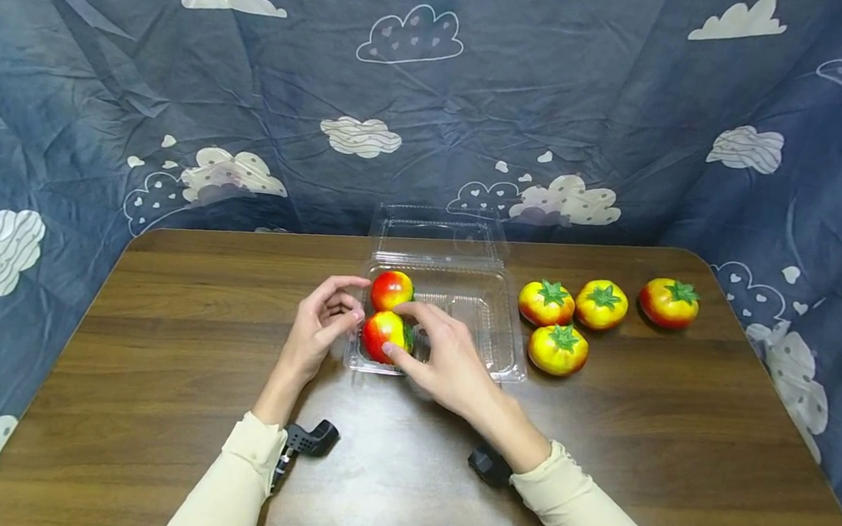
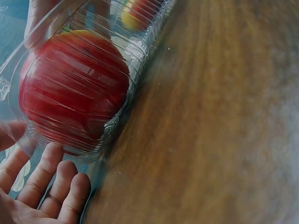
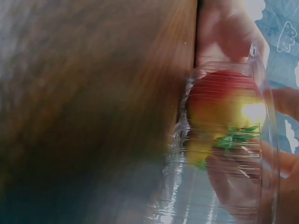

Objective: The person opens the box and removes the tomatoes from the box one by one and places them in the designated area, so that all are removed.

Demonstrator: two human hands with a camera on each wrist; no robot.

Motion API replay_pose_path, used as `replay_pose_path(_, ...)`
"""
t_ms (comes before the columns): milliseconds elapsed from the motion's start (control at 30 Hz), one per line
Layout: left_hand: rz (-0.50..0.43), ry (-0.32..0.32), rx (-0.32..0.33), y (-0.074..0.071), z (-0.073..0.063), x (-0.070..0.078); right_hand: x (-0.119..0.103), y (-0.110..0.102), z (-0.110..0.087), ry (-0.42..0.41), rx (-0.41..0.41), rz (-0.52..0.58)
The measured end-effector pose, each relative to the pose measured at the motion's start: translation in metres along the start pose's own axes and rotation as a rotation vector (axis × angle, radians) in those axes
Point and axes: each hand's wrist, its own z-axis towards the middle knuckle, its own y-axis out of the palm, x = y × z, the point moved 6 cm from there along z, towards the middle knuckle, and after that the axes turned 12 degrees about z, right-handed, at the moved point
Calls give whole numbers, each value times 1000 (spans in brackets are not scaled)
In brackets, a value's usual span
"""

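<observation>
A clear plastic clamshell container [image 1: 510, 363] lies with its lid [image 1: 437, 248] folded back. Two red-and-yellow toy tomatoes sit along its left side: a far one [image 1: 392, 290] and a near one [image 1: 378, 339], both tipped so the green leaves face right. My right hand [image 1: 450, 362] holds the near tomato between thumb and fingers, seen through the plastic wall in the right wrist view. Beside the container's left wall is my left hand [image 1: 321, 329], fingers loosely bent and holding nothing. In the left wrist view its fingers [image 2: 49, 161] are spread close to the container's outer wall.
Several more tomatoes lie right of the container: a cluster with one at the back left [image 1: 545, 303], one beside it [image 1: 601, 305], one in front [image 1: 558, 350], and one farther right [image 1: 668, 303]. A cloud-patterned cloth [image 1: 435, 105] hangs behind the wooden table [image 1: 182, 334].
</observation>
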Motion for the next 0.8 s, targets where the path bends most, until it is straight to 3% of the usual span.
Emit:
replay_pose_path(367, 11, 1, -1, 1, 1, 0, 8, -1, 1, 21, -1, -26)
replay_pose_path(800, 13, 0, -4, 0, 0, -1, -1, -9, -1, 28, 103, 27)
